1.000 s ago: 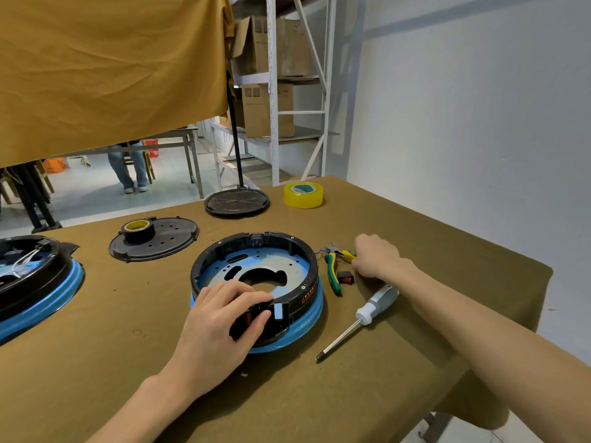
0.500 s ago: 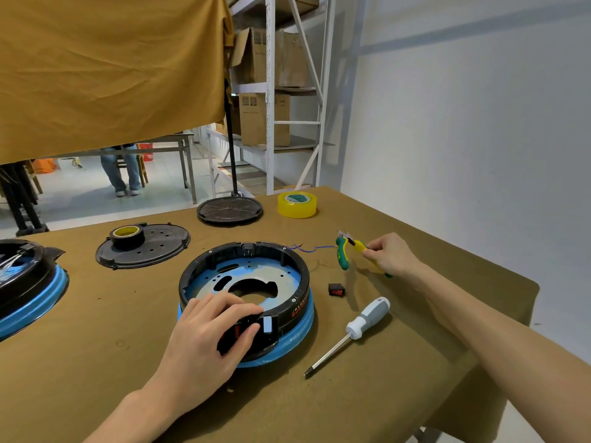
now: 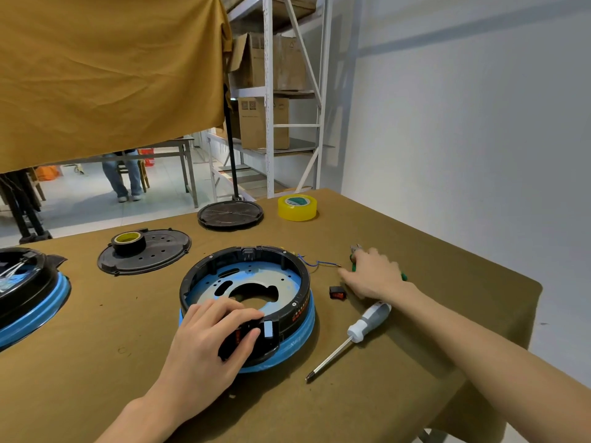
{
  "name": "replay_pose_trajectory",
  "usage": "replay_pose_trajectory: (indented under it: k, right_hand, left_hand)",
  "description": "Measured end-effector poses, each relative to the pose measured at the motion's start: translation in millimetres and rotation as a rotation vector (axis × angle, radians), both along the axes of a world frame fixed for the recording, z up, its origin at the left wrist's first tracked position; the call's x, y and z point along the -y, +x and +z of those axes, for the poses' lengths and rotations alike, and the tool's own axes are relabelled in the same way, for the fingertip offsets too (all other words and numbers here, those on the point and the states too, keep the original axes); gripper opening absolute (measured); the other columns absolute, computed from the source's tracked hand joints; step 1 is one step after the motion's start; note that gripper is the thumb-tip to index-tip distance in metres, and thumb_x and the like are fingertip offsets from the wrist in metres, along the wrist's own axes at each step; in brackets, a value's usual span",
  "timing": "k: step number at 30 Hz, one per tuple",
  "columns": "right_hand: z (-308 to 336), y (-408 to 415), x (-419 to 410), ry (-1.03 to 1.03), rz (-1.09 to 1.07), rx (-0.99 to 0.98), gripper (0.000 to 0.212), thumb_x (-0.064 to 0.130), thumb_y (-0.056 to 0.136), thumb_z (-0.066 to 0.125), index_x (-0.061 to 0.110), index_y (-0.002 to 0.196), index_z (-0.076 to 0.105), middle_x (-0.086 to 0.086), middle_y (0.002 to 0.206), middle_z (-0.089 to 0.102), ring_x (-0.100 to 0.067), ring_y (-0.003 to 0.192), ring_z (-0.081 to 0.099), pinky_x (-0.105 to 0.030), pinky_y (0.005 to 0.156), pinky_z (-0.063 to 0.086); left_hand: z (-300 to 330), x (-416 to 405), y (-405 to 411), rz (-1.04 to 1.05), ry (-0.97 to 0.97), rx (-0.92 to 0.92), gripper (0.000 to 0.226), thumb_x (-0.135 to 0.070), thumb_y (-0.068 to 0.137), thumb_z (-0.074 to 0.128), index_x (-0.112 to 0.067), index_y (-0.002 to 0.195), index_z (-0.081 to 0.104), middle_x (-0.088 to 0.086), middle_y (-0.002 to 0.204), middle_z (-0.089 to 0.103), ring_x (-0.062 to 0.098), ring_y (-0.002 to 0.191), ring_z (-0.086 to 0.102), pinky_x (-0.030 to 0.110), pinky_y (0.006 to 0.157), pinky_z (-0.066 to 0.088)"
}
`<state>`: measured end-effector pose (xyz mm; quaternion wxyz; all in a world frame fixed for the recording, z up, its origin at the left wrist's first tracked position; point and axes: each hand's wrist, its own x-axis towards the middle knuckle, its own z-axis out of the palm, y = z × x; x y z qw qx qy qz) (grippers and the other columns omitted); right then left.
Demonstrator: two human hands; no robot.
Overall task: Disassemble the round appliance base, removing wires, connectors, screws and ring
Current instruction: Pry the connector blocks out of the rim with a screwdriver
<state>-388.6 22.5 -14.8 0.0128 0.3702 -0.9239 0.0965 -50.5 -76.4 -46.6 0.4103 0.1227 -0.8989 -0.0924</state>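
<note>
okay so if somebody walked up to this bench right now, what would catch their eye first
Probably the round appliance base at the table's middle, a black ring over a blue band, with the left hand gripping its near rim. Next, to its right, the right hand lies over green-handled pliers, blue wires trail from the base, and a screwdriver lies nearer. A yellow tape roll stands out at the far edge.

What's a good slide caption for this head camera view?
Left hand steadies the round black-and-blue appliance base; right hand rests on green-handled pliers.
</note>
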Motion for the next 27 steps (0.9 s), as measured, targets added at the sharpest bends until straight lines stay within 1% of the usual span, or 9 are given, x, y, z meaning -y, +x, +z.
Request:
replay_pose_trajectory:
  k: [2,5,9,11,14,16,21,24,27]
  right_hand:
    - [-3,-1,3,0.028,0.038,0.043,0.043,0.035,0.097,0.052,0.025,0.139,0.054,-0.013,0.140,0.052,-0.037,0.126,0.051,-0.052,0.103,0.046]
    - [-1,-9,3,-0.075,0.051,0.019,0.045,0.015,0.100,0.051,0.022,0.144,0.053,-0.009,0.140,0.059,-0.032,0.124,0.056,-0.044,0.098,0.051]
    - [3,1,4,-0.079,0.058,-0.097,0.045,0.019,0.104,0.045,0.026,0.149,0.048,-0.012,0.136,0.058,-0.035,0.123,0.054,-0.045,0.102,0.045]
    - [5,19,1,-0.177,0.181,-0.187,0.036,0.025,0.102,0.047,0.024,0.136,0.059,-0.010,0.125,0.059,-0.031,0.117,0.056,-0.042,0.094,0.045]
    - [5,47,-11,-0.086,0.367,-0.058,0.028,0.034,0.096,0.055,0.025,0.120,0.065,-0.001,0.107,0.055,-0.026,0.101,0.063,-0.037,0.077,0.050]
    - [4,52,-13,0.029,0.336,-0.003,0.033,0.032,0.096,0.059,0.021,0.127,0.061,-0.004,0.116,0.053,-0.029,0.103,0.062,-0.040,0.082,0.053]
    - [10,41,5,-0.074,0.372,0.093,0.031,0.015,0.096,0.067,0.011,0.127,0.069,-0.011,0.126,0.060,-0.026,0.113,0.064,-0.039,0.099,0.053]
    - [13,35,15,-0.164,0.371,0.189,0.038,0.004,0.092,0.067,0.010,0.129,0.068,-0.010,0.122,0.068,-0.019,0.107,0.065,-0.029,0.094,0.053]
    - [13,33,17,-0.220,0.329,0.263,0.059,-0.006,0.088,0.064,0.015,0.142,0.051,-0.008,0.121,0.061,-0.023,0.111,0.060,-0.033,0.093,0.051]
  left_hand:
    - [0,0,0,0.002,-0.003,0.003,0.042,-0.062,0.103,0.038,-0.036,0.122,0.065,-0.016,0.111,0.064,0.002,0.107,0.054,0.029,0.088,0.045]
    - [1,-1,0,-0.001,-0.009,0.000,0.044,-0.062,0.103,0.037,-0.034,0.121,0.066,-0.015,0.111,0.065,0.001,0.107,0.053,0.029,0.087,0.046]
    - [0,-1,0,-0.006,-0.009,-0.006,0.043,-0.061,0.103,0.038,-0.034,0.121,0.066,-0.016,0.111,0.064,0.002,0.107,0.054,0.030,0.087,0.046]
    - [-1,0,0,-0.008,-0.004,-0.007,0.042,-0.061,0.103,0.038,-0.035,0.122,0.065,-0.017,0.111,0.063,0.002,0.107,0.054,0.029,0.088,0.046]
    - [-1,0,-1,-0.005,-0.006,-0.010,0.039,-0.061,0.103,0.039,-0.038,0.123,0.063,-0.017,0.111,0.063,0.000,0.108,0.052,0.025,0.090,0.041]
    - [-1,0,-1,0.000,-0.007,-0.007,0.037,-0.061,0.103,0.039,-0.039,0.124,0.061,-0.017,0.112,0.063,0.000,0.109,0.052,0.022,0.092,0.039]
    - [-3,0,0,0.003,-0.004,0.005,0.040,-0.061,0.103,0.040,-0.037,0.124,0.064,-0.018,0.113,0.062,-0.001,0.109,0.052,0.020,0.094,0.038]
    - [-1,-1,0,-0.002,-0.001,0.002,0.042,-0.060,0.102,0.041,-0.034,0.122,0.067,-0.017,0.112,0.063,0.000,0.109,0.052,0.019,0.095,0.037]
    - [0,-1,2,-0.016,0.003,0.007,0.043,-0.060,0.103,0.040,-0.033,0.122,0.067,-0.016,0.112,0.064,0.000,0.109,0.052,0.020,0.094,0.038]
